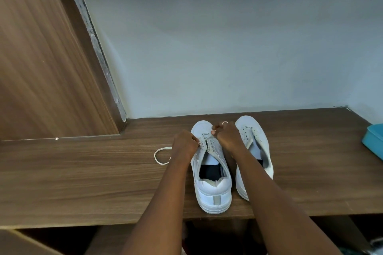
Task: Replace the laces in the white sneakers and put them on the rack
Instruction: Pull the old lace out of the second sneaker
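Note:
Two white sneakers stand side by side on a brown wooden desk [83,182], toes toward the wall. The left sneaker [211,184] has a white lace [160,155] partly threaded near its toe eyelets; the lace's loose loop lies on the desk to its left. My left hand [184,144] pinches the lace at the left eyelets. My right hand [227,135] pinches the other lace end above the toe eyelets, and a small loop of lace shows over its knuckles. The right sneaker [257,141] shows empty eyelets and is partly hidden by my right forearm.
A teal plastic box [373,141] sits at the desk's right edge. A pale wall [228,47] rises behind the desk and a wooden panel [41,58] stands at the left. Below the front edge is a dark opening.

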The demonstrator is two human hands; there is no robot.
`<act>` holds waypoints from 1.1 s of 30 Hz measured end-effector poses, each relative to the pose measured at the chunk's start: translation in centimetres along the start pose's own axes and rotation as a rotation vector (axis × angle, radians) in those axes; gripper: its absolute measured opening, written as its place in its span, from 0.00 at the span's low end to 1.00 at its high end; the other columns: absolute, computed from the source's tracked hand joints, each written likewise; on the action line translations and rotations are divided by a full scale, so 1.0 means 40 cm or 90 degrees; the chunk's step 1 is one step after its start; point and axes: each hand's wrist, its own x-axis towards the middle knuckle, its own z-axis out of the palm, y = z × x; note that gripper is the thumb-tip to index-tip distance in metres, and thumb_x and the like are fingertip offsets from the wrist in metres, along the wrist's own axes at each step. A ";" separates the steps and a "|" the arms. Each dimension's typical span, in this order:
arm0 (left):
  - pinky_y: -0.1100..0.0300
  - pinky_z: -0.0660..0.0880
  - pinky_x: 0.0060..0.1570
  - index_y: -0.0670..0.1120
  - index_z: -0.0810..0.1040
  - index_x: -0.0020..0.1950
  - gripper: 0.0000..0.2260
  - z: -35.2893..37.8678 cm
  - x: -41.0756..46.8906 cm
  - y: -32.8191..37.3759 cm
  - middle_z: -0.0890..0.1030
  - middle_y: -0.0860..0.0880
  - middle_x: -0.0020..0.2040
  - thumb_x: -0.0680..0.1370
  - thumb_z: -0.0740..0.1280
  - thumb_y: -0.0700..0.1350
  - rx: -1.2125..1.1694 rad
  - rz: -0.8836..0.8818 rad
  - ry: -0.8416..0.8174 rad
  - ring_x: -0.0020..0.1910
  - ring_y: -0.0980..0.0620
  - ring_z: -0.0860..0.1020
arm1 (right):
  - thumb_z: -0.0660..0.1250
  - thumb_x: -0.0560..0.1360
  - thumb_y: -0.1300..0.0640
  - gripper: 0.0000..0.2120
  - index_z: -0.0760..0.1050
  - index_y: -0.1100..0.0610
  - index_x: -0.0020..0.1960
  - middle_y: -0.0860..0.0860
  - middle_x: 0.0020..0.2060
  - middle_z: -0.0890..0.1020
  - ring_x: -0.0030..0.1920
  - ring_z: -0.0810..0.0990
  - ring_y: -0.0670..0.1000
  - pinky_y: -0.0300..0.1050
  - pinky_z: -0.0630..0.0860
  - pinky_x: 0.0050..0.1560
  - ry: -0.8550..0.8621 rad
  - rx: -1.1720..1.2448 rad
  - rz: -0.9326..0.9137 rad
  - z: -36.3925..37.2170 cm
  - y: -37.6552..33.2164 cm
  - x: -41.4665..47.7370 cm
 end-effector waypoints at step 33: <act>0.63 0.67 0.41 0.41 0.83 0.50 0.08 -0.006 -0.005 0.004 0.83 0.43 0.49 0.77 0.66 0.42 0.013 0.018 -0.008 0.50 0.48 0.79 | 0.64 0.77 0.57 0.08 0.78 0.55 0.55 0.54 0.60 0.70 0.65 0.65 0.57 0.49 0.66 0.62 -0.005 -0.271 -0.091 0.007 0.002 -0.009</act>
